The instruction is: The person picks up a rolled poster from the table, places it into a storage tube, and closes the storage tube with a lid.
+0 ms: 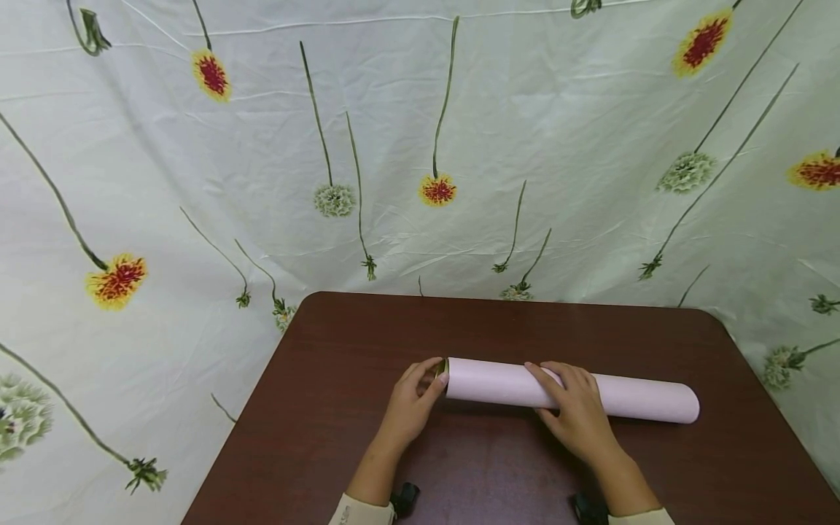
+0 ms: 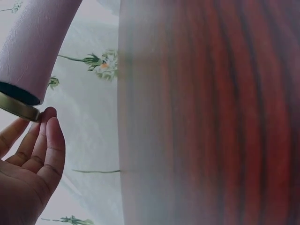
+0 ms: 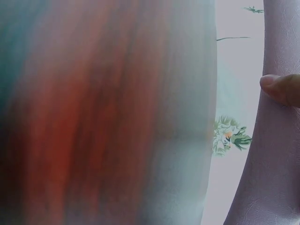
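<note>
A long pale pink tube (image 1: 646, 398) lies sideways over the table, its closed-looking rounded end to the right. My right hand (image 1: 577, 412) grips it around the middle; the right wrist view shows the thumb (image 3: 281, 89) against its surface. At the tube's left end, my left hand (image 1: 405, 408) pinches a gold-coloured cap (image 2: 18, 107) between thumb and fingers. In the left wrist view the cap sits tilted at the tube's mouth, a dark rim (image 2: 21, 93) showing between cap and pink wall. The tube's inside is hidden.
The dark reddish-brown table (image 1: 315, 437) has rounded far corners. Behind it and along both sides hangs a white cloth (image 1: 262, 146) printed with flowers. Dark wrist straps (image 1: 405, 500) sit at the sleeve cuffs.
</note>
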### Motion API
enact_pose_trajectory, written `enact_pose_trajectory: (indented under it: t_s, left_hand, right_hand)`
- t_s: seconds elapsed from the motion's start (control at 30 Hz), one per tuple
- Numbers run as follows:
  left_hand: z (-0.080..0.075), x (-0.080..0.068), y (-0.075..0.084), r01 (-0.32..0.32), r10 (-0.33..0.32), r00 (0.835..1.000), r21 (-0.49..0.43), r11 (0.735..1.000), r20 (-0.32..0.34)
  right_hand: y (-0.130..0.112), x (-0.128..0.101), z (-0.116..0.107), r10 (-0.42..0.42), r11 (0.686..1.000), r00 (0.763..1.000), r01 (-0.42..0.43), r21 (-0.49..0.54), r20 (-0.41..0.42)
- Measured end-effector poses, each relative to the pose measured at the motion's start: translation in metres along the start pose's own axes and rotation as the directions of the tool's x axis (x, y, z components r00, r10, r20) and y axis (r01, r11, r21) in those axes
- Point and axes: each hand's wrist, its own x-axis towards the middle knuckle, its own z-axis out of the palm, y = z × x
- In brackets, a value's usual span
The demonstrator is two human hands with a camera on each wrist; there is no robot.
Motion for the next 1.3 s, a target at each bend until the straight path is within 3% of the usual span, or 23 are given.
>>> enact_pose_trajectory:
  t_s: [0.5,0.7,0.97,1.3]
  left_hand:
    - [0.009,-0.002,0.004,-0.006,0.002,0.998,-0.080,0.997,-0.059]
    - [0.012,-0.004,0.004,0.004,-0.006,0.999,-0.085,0.996,-0.033]
    - [0.016,-0.002,0.006,0.038,-0.040,0.999,-0.180,0.983,-0.007]
    - [0.017,0.001,0.009,0.081,-0.084,0.996,-0.074,0.994,-0.041]
  right_hand:
    - [-0.010,0.004,0.000,-0.002,1.000,1.000,0.002,0.020,-0.010]
    - [-0.014,0.003,0.002,0.009,1.000,1.000,-0.009,0.018,-0.002]
    - [-0.019,0.004,0.005,-0.004,1.000,1.000,0.005,0.017,-0.004]
    - [-0.028,0.004,0.010,-0.001,1.000,1.000,0.001,0.007,0.006]
